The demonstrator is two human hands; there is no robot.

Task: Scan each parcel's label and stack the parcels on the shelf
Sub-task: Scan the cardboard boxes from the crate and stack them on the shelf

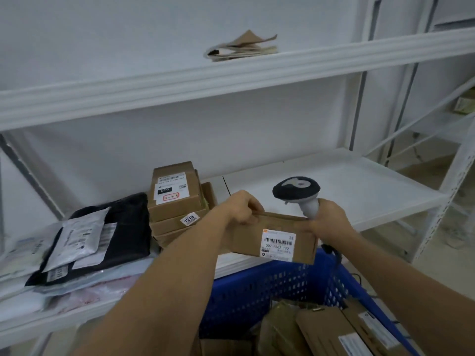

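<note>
Cardboard parcel point(275, 237) gripped by left hand point(241, 209), scanner point(298, 191) clutched in right hand point(331, 222) (label facing up): placement step, next needs stacking onto shelf point(347, 181).

You see a brown box point(276, 238) with a white barcoded label point(278, 244), a blue perforated crate point(270, 289), a black-and-grey scanner point(298, 192), a black mailer bag point(128, 227), white shelves point(334, 181).

The white metal shelf board point(334, 181) carries a stack of brown cardboard parcels point(174, 201) at its middle and, beside it to the left, a black plastic mailer bag point(123, 227) lying over pale flat mailers point(23, 255).
</note>
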